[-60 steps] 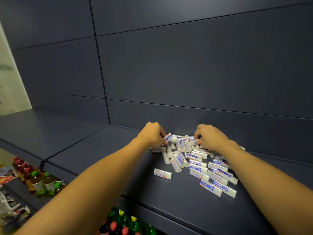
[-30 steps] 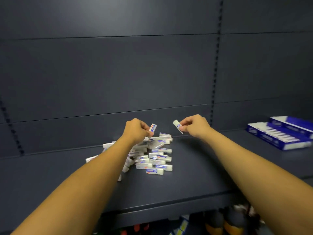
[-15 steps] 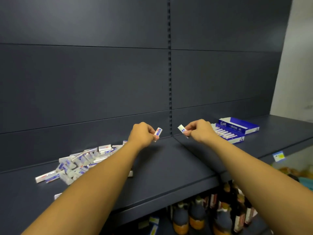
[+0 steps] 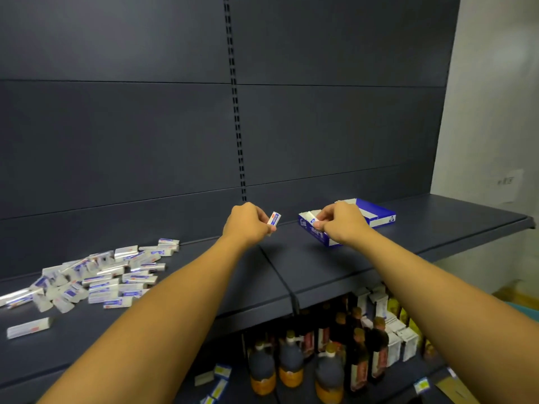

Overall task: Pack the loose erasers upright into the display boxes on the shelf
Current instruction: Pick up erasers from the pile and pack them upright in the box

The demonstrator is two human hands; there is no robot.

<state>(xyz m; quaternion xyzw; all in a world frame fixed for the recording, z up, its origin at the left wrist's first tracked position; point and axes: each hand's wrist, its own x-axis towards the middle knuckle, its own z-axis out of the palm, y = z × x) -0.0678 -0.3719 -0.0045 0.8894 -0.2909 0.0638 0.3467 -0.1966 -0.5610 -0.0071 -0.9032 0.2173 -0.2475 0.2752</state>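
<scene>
My left hand pinches a white eraser with a blue and red sleeve, held upright above the shelf, just left of the display boxes. My right hand pinches a second eraser right over the near blue display box. A second blue display box lies behind it, partly hidden by my right hand. A heap of loose erasers lies on the shelf at the left, with one stray eraser nearer the front edge.
The dark shelf has a front lip and a seam between two boards. Bottles and small cartons stand on the shelf below. A pale wall closes off the right side.
Both hands have carried their erasers rightward from the heap. My right hand has reached the near display box, and my left hand trails beside it. The view has swung right.
</scene>
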